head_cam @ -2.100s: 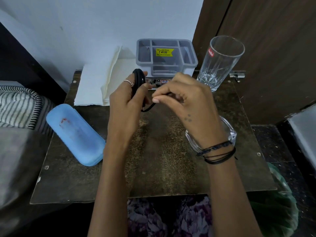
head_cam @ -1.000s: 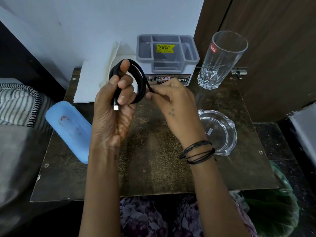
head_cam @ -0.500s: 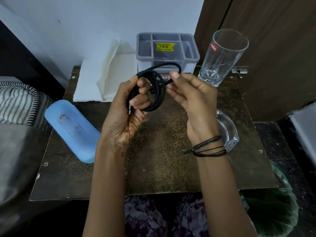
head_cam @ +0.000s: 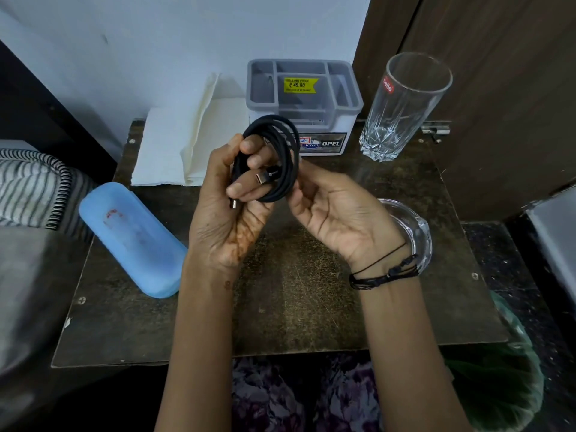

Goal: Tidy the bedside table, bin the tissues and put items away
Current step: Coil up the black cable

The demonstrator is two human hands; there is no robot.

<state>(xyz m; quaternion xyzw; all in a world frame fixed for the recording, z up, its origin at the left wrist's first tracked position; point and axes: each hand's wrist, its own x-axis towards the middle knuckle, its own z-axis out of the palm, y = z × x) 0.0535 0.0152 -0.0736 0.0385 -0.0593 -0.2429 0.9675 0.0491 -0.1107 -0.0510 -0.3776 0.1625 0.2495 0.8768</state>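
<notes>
Left hand (head_cam: pixel 227 210) grips the coiled black cable (head_cam: pixel 274 160) above the table (head_cam: pixel 296 307); both plugs poke loose. Right hand (head_cam: pixel 336 213) hangs slack beside the coil, touching or not, unclear. Loops may spring undone, snagging the organiser (head_cam: pixel 304 101) or toppling the glass (head_cam: pixel 402 107).

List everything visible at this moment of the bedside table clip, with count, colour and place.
Cable: 1, black, coiled, held above the table.
Organiser: 1, grey, rear centre of the table.
Tissues: small stack, white and cream, rear left.
Case: 1, blue, left edge.
Tall glass: 1, clear, rear right.
Glass dish: 1, clear, right, partly behind the wrist.
Bag: 1, green, below right corner.
Left hand: grips the coil.
Right hand: open, palm up, beside the coil.
</notes>
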